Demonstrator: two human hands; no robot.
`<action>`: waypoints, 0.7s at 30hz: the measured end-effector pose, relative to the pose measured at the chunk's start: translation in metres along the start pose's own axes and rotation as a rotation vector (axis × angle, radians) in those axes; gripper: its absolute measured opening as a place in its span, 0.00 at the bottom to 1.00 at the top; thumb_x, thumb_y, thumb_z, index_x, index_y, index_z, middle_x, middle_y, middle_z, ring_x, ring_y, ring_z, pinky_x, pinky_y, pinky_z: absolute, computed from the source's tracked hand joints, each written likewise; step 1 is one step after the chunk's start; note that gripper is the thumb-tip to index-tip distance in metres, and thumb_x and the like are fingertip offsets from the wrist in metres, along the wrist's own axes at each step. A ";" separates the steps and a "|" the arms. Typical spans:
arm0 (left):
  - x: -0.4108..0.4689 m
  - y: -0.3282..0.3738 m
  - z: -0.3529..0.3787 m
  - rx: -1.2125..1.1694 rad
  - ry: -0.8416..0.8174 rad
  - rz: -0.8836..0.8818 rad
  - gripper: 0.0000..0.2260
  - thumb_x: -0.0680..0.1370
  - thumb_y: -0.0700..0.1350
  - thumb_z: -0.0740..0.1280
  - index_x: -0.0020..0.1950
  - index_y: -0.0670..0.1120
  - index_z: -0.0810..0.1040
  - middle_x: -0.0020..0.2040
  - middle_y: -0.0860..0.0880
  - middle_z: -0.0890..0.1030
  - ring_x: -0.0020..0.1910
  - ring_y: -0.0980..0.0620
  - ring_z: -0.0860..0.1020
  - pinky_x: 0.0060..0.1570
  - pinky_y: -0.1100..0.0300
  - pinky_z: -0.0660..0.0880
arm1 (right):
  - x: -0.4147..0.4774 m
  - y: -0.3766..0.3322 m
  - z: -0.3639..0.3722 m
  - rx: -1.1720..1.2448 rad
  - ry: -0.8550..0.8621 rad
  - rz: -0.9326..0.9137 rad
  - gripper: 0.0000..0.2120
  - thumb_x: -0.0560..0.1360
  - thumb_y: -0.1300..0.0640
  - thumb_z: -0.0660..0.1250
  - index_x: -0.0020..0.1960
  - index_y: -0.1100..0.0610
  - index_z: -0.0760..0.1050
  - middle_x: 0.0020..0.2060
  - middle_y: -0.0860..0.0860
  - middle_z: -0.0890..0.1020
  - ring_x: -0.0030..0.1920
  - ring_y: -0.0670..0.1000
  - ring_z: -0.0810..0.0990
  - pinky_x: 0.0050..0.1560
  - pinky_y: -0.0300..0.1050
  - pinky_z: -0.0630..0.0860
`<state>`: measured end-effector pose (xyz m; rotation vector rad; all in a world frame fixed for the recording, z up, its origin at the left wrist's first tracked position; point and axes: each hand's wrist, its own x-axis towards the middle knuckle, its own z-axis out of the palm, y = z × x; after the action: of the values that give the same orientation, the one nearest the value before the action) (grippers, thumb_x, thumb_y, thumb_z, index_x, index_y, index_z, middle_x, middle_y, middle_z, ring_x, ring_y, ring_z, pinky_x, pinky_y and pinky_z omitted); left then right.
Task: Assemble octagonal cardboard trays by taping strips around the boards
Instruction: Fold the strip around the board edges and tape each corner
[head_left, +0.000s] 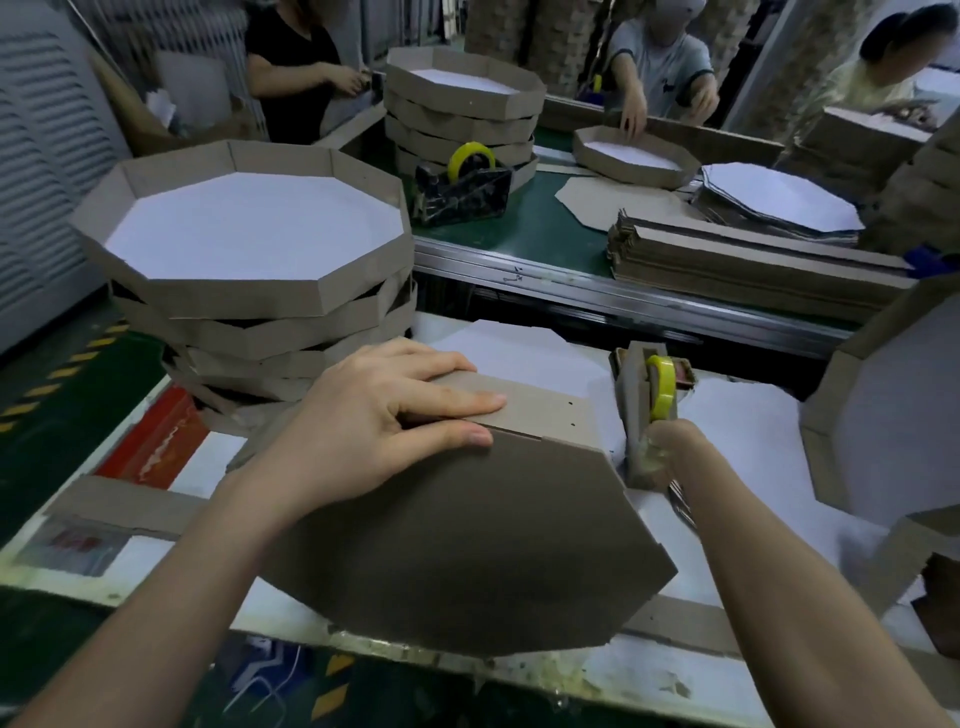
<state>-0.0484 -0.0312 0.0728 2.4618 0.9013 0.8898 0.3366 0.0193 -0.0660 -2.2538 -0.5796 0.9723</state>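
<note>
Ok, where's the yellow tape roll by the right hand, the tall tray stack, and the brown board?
yellow tape roll (665, 389): head view, on its outer yellow edge.
tray stack (234, 299): head view, top tray's front wall.
brown octagonal board (467, 545): head view, its bare middle.

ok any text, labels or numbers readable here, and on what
Nothing here can be read.
Dark scribble on the metal rail: not legible.
Red print on the plastic-covered sheet, table's left edge: blurred.
Small mark on the grey shirt: too small.

Flat brown octagonal board (467, 545), cardboard strip (524, 402) along its far edge, tape dispenser (638, 408) just right of it
</note>
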 end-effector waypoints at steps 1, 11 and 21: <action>0.001 -0.001 0.001 -0.002 0.002 -0.006 0.18 0.73 0.64 0.62 0.60 0.62 0.78 0.59 0.59 0.79 0.60 0.57 0.75 0.58 0.48 0.74 | 0.004 -0.001 0.001 0.003 0.002 0.012 0.03 0.79 0.63 0.59 0.52 0.58 0.70 0.49 0.57 0.74 0.48 0.58 0.74 0.53 0.55 0.78; 0.006 -0.007 0.007 0.000 0.062 0.004 0.16 0.74 0.66 0.63 0.59 0.66 0.78 0.57 0.66 0.78 0.56 0.58 0.77 0.53 0.49 0.77 | 0.030 -0.002 -0.007 0.142 0.104 0.066 0.02 0.77 0.65 0.63 0.49 0.61 0.74 0.39 0.57 0.76 0.41 0.58 0.79 0.39 0.49 0.76; 0.007 -0.001 0.008 0.005 0.058 0.005 0.17 0.72 0.66 0.63 0.58 0.63 0.79 0.58 0.68 0.76 0.57 0.58 0.77 0.56 0.51 0.76 | 0.008 0.074 -0.005 0.438 0.246 -0.098 0.10 0.75 0.55 0.71 0.51 0.61 0.82 0.42 0.55 0.82 0.45 0.54 0.78 0.46 0.48 0.76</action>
<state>-0.0389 -0.0267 0.0698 2.4555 0.9184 0.9661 0.3566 -0.0305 -0.1172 -1.8949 -0.3265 0.6800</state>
